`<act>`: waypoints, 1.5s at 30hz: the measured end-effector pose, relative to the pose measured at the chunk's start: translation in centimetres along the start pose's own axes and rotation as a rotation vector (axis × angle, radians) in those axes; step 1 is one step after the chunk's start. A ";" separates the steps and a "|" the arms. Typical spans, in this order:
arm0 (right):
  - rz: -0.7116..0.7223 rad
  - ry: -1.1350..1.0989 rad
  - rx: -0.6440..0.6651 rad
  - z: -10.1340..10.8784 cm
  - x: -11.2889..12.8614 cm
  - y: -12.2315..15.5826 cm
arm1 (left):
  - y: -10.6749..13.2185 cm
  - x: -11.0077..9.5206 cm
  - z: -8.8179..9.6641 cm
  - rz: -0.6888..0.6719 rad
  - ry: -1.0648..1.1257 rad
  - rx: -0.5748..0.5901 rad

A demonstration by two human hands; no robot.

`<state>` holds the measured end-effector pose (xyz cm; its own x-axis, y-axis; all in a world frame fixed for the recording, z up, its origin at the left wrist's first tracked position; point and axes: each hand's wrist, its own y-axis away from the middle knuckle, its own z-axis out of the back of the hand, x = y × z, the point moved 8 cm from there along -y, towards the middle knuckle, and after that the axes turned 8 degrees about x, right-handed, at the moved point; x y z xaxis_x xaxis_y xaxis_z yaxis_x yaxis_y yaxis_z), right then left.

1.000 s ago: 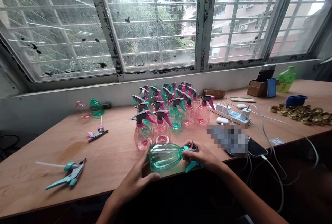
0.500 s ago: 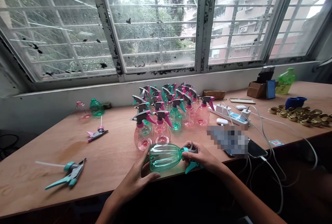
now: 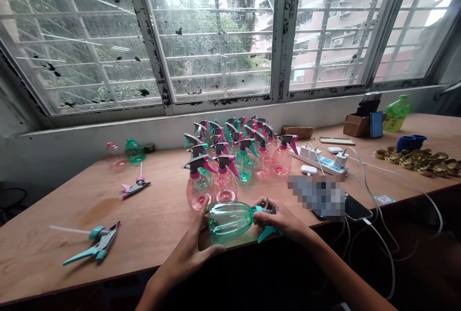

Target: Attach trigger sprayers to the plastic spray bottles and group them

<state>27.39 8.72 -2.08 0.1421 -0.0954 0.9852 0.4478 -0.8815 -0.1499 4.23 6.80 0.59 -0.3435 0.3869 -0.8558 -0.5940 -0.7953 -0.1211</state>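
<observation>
A clear green spray bottle (image 3: 230,219) lies on its side at the near edge of the wooden table (image 3: 151,219). My left hand (image 3: 192,251) cups its base, fingers wrapped round the body. My right hand (image 3: 283,219) is closed round the grey and teal trigger head (image 3: 267,227) on the bottle's neck. Just behind stands a cluster of several pink and green spray bottles (image 3: 230,157) with trigger heads fitted.
A loose teal trigger head with tube (image 3: 94,243) and a pink one (image 3: 135,186) lie at the left. Two headless bottles (image 3: 126,151) stand by the wall. A power strip with cables (image 3: 324,161), a phone (image 3: 356,207), gold caps (image 3: 421,161) and boxes lie at the right.
The camera view has shifted slightly. Both hands stay on the green bottle, which has hardly moved.
</observation>
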 end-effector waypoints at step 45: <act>0.028 -0.007 0.017 0.0 0.2 0.0 | -0.2 0.6 0.2 -0.011 -0.066 -0.028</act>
<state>27.38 8.67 -1.93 0.1606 -0.1166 0.9801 0.4585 -0.8705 -0.1787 3.96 7.25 0.25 -0.3849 0.4252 -0.8192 -0.5779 -0.8031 -0.1453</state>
